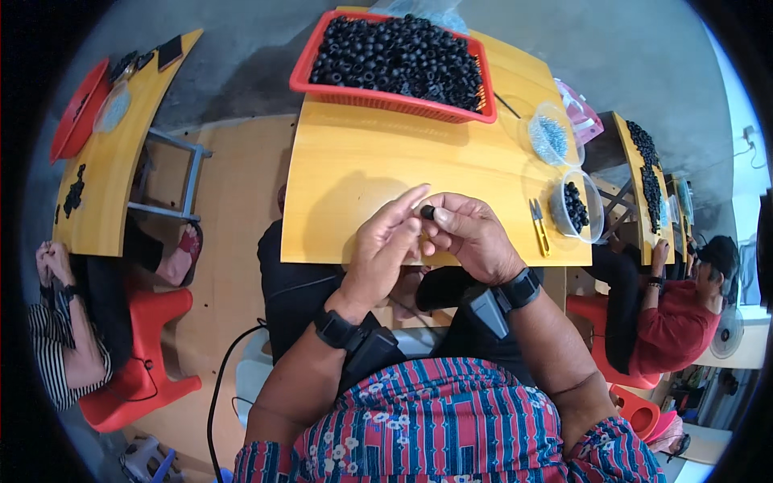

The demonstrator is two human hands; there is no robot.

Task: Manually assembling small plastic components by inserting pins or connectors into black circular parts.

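Between the thumb and fingers of my right hand (pixel 473 235) is a small round black plastic part (pixel 427 212). My left hand (pixel 380 248) is beside it, fingers stretched out and thumb apart, close to the right fingertips. Nothing shows in the left hand, though its inner side is partly hidden. Both hands are above the front edge of the yellow table (pixel 346 153). Right of them lie yellow-handled thread snips (pixel 539 228) and a clear tub (pixel 594 211) holding similar black parts.
A red basket (pixel 394 103) heaped with black parts stands at the table's far side. Behind the tub is another clear tub of small shiny pieces (pixel 550 138). People sit at side tables: a striped sleeve (pixel 50 354) left, a red top (pixel 675 326) right. A black cable (pixel 216 386) hangs at lower left.
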